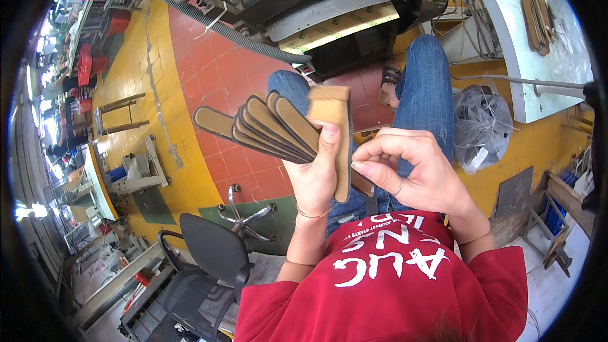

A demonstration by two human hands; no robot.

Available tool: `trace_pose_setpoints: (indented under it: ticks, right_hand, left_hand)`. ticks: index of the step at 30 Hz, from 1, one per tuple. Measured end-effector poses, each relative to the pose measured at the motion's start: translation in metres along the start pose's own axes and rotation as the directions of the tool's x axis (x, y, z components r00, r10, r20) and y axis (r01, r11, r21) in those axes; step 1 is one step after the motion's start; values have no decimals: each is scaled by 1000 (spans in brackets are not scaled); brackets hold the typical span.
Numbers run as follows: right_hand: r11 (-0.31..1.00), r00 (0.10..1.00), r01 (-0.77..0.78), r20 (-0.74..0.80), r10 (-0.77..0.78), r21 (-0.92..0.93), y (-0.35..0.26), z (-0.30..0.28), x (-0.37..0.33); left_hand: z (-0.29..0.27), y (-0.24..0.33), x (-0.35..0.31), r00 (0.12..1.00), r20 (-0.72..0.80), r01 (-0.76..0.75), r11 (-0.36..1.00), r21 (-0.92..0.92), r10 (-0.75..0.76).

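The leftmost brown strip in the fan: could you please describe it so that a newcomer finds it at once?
Above the red shirt, find the left hand, which grips a fan of brown strips. The wanted strip has a rounded, dark-edged end; unlike its neighbours, it sticks out farthest left.

Red T-shirt (380,304), blue jeans (425,92), seemingly strappy sandal (391,75)

Red-and-yellow tiled floor (190,76), black chair (212,250)
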State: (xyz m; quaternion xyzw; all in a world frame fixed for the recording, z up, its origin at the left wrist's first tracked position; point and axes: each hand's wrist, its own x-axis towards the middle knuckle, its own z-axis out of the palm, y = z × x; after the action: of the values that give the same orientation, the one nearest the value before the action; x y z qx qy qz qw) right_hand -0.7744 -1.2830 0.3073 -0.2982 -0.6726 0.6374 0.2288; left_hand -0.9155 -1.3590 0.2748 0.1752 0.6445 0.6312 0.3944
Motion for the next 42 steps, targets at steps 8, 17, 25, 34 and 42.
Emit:
trace_pose_setpoints:
  ticks: [8, 17, 25, 34, 42]
  right_hand:
    - [998, 999, 32, 13, -33, 45, 2, 2, 1]
    - [996, 995, 86, -49, -87, -8, 2, 12, 4]
    - [990, 989, 136, -58, -137, -21, 5, 14, 5]
    - [935, 984, -43, -149, 101, 351, 23, 1, 8]
    - [847, 977, -66, -137, 162, 528, 30, -6, 11]
  left_hand:
    - [11, -1, -2, 1000, 7, 0, 998, -62, 1]
    - [22, 3, 0, 978, 89, 210, 896, -392, -190]
    - [22, 4, 0, 977, 89, 213, 878, -428, -194]
    - [20, -3, -5, 980, 89, -173, 984, -41, 176]
    - [8, 8, -15, 949, 305, 99, 995, -28, -86]
